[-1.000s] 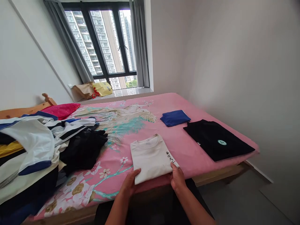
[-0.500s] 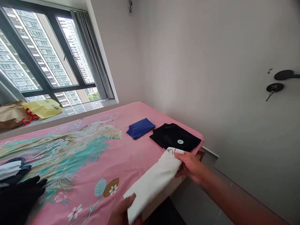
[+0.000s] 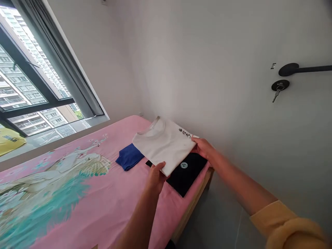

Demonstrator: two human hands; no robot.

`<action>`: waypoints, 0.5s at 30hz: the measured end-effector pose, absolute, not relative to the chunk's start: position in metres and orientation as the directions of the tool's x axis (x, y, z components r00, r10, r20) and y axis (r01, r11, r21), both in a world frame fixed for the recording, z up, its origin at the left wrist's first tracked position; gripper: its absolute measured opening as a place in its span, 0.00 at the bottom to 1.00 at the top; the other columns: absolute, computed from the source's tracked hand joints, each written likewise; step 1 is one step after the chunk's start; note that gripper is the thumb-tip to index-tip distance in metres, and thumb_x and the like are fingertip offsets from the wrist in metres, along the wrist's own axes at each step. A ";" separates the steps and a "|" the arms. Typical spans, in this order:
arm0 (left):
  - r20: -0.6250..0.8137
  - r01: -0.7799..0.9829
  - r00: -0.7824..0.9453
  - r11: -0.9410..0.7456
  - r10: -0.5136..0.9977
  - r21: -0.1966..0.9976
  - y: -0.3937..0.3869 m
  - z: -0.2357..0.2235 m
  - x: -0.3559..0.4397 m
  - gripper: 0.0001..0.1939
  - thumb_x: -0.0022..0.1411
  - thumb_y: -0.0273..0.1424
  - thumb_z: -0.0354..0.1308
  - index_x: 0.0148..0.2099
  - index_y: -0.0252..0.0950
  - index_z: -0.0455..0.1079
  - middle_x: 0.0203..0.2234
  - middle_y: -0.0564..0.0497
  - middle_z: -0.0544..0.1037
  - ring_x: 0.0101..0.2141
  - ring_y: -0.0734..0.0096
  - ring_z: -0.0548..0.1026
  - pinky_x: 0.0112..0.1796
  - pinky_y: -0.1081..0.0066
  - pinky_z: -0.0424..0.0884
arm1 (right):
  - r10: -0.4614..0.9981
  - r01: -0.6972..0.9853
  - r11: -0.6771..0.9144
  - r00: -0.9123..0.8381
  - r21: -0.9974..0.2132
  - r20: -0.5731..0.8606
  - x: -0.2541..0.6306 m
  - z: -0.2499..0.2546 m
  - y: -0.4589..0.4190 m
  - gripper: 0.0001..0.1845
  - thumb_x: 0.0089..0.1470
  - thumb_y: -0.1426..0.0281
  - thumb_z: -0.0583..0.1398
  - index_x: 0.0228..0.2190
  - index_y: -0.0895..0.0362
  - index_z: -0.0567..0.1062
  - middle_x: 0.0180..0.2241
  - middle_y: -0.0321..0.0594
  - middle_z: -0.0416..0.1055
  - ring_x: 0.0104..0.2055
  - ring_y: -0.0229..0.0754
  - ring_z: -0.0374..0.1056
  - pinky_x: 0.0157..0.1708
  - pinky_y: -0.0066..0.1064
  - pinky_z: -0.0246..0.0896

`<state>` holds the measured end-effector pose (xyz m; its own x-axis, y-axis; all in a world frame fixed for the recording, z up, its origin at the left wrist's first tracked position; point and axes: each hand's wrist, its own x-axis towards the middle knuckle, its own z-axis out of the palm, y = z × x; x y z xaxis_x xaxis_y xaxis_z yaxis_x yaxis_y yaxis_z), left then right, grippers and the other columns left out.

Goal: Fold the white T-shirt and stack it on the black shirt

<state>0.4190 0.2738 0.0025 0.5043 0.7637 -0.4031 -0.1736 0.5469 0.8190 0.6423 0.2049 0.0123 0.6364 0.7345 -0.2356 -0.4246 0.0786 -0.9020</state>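
Note:
Both my hands hold a folded white T-shirt [image 3: 162, 143] flat in the air over the bed's far right corner. My left hand [image 3: 156, 177] pinches its near edge. My right hand [image 3: 204, 148] grips its right edge, beside the black lettering. Directly under the shirt lies a folded black T-shirt [image 3: 187, 174] with a small round green logo, partly hidden by the white one. A folded blue garment [image 3: 129, 157] lies just to the left of it on the pink bedspread [image 3: 85, 197].
The bed's wooden frame [image 3: 193, 204] ends at the right, with grey floor beyond. A white wall stands close behind the folded clothes. A door handle [image 3: 298, 69] and key sit at the right. The window and a yellow bag [image 3: 9, 143] are at the left.
Both hands lifted the folded white T-shirt from the bed's near edge and carried it right, over the black T-shirt. The view swung right, away from the clothes heap.

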 end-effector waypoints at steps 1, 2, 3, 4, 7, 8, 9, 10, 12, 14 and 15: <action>-0.463 -0.098 0.507 0.582 0.727 0.807 0.273 -0.022 0.431 0.11 0.54 0.25 0.57 0.40 0.37 0.64 0.27 0.53 0.74 0.23 0.76 0.73 0.24 0.76 0.70 | 0.703 -0.443 0.030 0.647 -0.896 -0.296 0.652 -0.013 0.202 0.05 0.52 0.73 0.56 0.34 0.59 0.69 0.22 0.36 0.70 0.22 0.36 0.67 0.24 0.33 0.70; -0.515 -0.032 0.505 0.611 0.693 0.791 0.271 -0.044 0.440 0.09 0.53 0.25 0.57 0.38 0.36 0.63 0.24 0.53 0.72 0.21 0.75 0.72 0.22 0.75 0.69 | 0.671 -0.460 -0.017 0.653 -0.888 -0.351 0.661 -0.037 0.198 0.04 0.52 0.73 0.56 0.33 0.60 0.68 0.21 0.37 0.70 0.20 0.36 0.66 0.22 0.32 0.69; -0.550 0.018 0.504 0.629 0.665 0.777 0.269 -0.063 0.446 0.08 0.54 0.26 0.58 0.37 0.35 0.62 0.23 0.53 0.71 0.20 0.75 0.71 0.21 0.75 0.69 | 0.641 -0.474 -0.055 0.658 -0.879 -0.395 0.668 -0.059 0.193 0.04 0.52 0.72 0.56 0.32 0.60 0.68 0.20 0.38 0.70 0.19 0.36 0.66 0.20 0.31 0.68; -0.571 0.050 0.506 0.639 0.647 0.768 0.267 -0.078 0.449 0.08 0.54 0.28 0.58 0.36 0.35 0.62 0.22 0.53 0.71 0.20 0.75 0.71 0.21 0.75 0.68 | 0.617 -0.485 -0.086 0.660 -0.870 -0.429 0.673 -0.076 0.190 0.05 0.52 0.70 0.57 0.32 0.60 0.68 0.19 0.38 0.70 0.18 0.36 0.65 0.19 0.31 0.67; -0.569 0.096 0.528 0.622 0.630 0.777 0.265 -0.098 0.449 0.12 0.54 0.35 0.60 0.35 0.37 0.61 0.23 0.54 0.71 0.21 0.76 0.72 0.22 0.75 0.70 | 0.596 -0.485 -0.129 0.659 -0.865 -0.458 0.686 -0.108 0.184 0.11 0.52 0.64 0.58 0.33 0.60 0.69 0.21 0.40 0.71 0.19 0.36 0.66 0.19 0.30 0.67; -0.565 0.116 0.536 0.608 0.627 0.786 0.266 -0.098 0.447 0.14 0.53 0.37 0.62 0.35 0.37 0.61 0.24 0.54 0.71 0.22 0.75 0.72 0.23 0.74 0.70 | 0.601 -0.474 -0.137 0.658 -0.870 -0.453 0.689 -0.112 0.185 0.13 0.51 0.63 0.59 0.34 0.60 0.69 0.22 0.40 0.71 0.19 0.37 0.67 0.19 0.30 0.67; -0.563 0.142 0.541 0.592 0.625 0.793 0.268 -0.096 0.446 0.15 0.50 0.37 0.64 0.34 0.37 0.61 0.23 0.54 0.71 0.21 0.74 0.72 0.22 0.73 0.71 | 0.607 -0.458 -0.145 0.659 -0.877 -0.445 0.692 -0.114 0.187 0.14 0.50 0.61 0.60 0.35 0.59 0.70 0.22 0.40 0.72 0.20 0.37 0.67 0.19 0.30 0.67; -0.564 0.171 0.542 0.575 0.624 0.800 0.269 -0.094 0.445 0.17 0.48 0.37 0.65 0.34 0.37 0.62 0.22 0.54 0.71 0.21 0.74 0.72 0.22 0.73 0.70 | 0.609 -0.440 -0.155 0.663 -0.885 -0.436 0.695 -0.115 0.189 0.15 0.50 0.61 0.60 0.35 0.59 0.70 0.23 0.40 0.72 0.20 0.37 0.68 0.18 0.30 0.67; -0.559 0.215 0.536 0.537 0.633 0.815 0.271 -0.090 0.445 0.17 0.46 0.34 0.66 0.35 0.36 0.63 0.21 0.54 0.71 0.20 0.74 0.71 0.21 0.73 0.69 | 0.601 -0.394 -0.174 0.683 -0.902 -0.414 0.697 -0.115 0.193 0.14 0.49 0.62 0.61 0.35 0.59 0.70 0.23 0.40 0.72 0.20 0.37 0.68 0.18 0.29 0.67; -0.543 0.230 0.525 0.505 0.655 0.832 0.269 -0.089 0.446 0.16 0.48 0.32 0.64 0.37 0.36 0.63 0.20 0.56 0.70 0.18 0.76 0.69 0.20 0.74 0.69 | 0.589 -0.342 -0.190 0.710 -0.920 -0.385 0.696 -0.116 0.195 0.13 0.48 0.63 0.61 0.34 0.58 0.69 0.24 0.39 0.72 0.20 0.37 0.68 0.18 0.29 0.67; -0.533 0.234 0.519 0.489 0.668 0.840 0.267 -0.089 0.445 0.15 0.49 0.32 0.63 0.38 0.36 0.64 0.19 0.57 0.69 0.17 0.77 0.68 0.20 0.74 0.68 | 0.584 -0.314 -0.203 0.722 -0.927 -0.372 0.695 -0.118 0.194 0.13 0.48 0.63 0.61 0.34 0.58 0.69 0.24 0.39 0.72 0.20 0.37 0.68 0.18 0.29 0.66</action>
<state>0.4454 0.2670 -0.0893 0.5193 0.6678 -0.5332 0.2341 0.4889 0.8404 0.6953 0.1938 -0.1177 0.7218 0.5835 -0.3722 -0.3145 -0.2025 -0.9274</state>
